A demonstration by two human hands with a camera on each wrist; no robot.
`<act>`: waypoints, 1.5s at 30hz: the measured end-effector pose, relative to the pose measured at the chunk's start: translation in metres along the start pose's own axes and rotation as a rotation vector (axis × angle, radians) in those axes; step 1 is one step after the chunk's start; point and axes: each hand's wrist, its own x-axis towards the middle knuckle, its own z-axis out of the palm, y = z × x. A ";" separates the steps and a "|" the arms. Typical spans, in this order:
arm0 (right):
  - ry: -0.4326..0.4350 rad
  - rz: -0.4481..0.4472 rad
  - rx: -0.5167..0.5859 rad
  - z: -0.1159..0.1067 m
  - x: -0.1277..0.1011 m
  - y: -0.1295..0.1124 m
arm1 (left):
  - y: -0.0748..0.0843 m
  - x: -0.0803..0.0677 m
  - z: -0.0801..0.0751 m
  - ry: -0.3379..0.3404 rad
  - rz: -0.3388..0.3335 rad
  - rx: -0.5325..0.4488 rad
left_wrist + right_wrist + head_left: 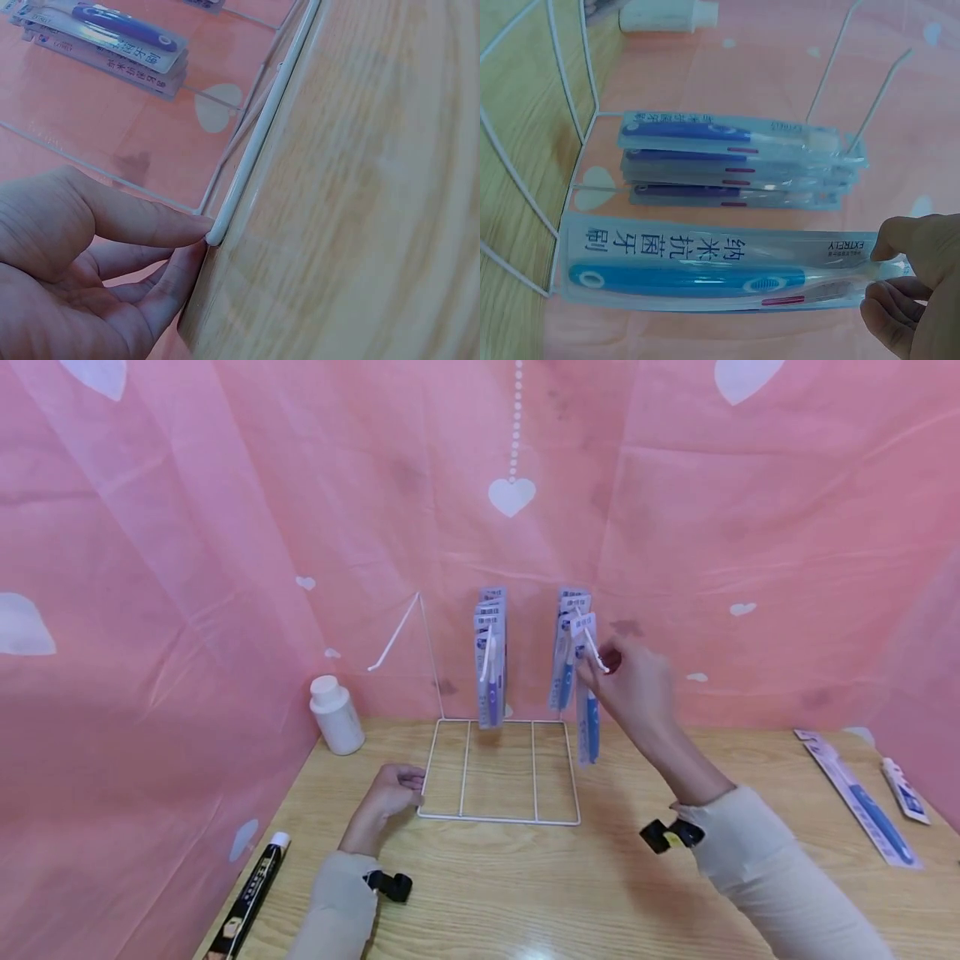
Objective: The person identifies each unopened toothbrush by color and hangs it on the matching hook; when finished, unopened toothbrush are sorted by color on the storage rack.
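Observation:
A white wire display rack [498, 819] stands on the wooden table, its hooks pointing forward. My left hand [392, 791] pinches the left side of its base near the front corner, between thumb and fingers in the left wrist view. At the right hook, my right hand [636, 685] pinches the upper end of a packaged blue toothbrush [682, 277]. The card top of this pack overlaps the hook's tip in the head view. Behind it, more packaged blue toothbrushes [562, 681] hang on the same hook. Several packaged purple toothbrushes [491, 697] hang from the middle hook; the left hook [393, 632] is bare.
A white bottle [337, 718] stands at the back left. Closer, a black tube [251, 893] with a white cap lies along the left edge. To the right lie another packaged blue toothbrush [862, 802] and a small white tube [905, 791]. Pink cloth [637, 510] hangs behind the rack.

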 end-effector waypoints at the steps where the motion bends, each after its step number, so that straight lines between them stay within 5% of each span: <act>1: -0.001 0.014 -0.012 0.004 0.004 0.001 | 0.000 0.000 0.000 0.001 -0.003 -0.004; 21: 0.129 0.072 0.075 0.041 0.029 0.018 | 0.002 -0.002 0.003 -0.004 -0.011 -0.008; 30: -0.083 0.161 0.047 0.027 0.018 0.040 | 0.006 0.001 0.002 -0.006 -0.034 0.007; 36: -0.154 0.263 -0.091 0.004 0.009 0.078 | 0.007 0.002 0.001 -0.005 -0.047 0.003; 45: -0.263 0.365 -0.233 -0.041 -0.018 0.181 | 0.006 -0.001 -0.002 0.002 -0.047 0.026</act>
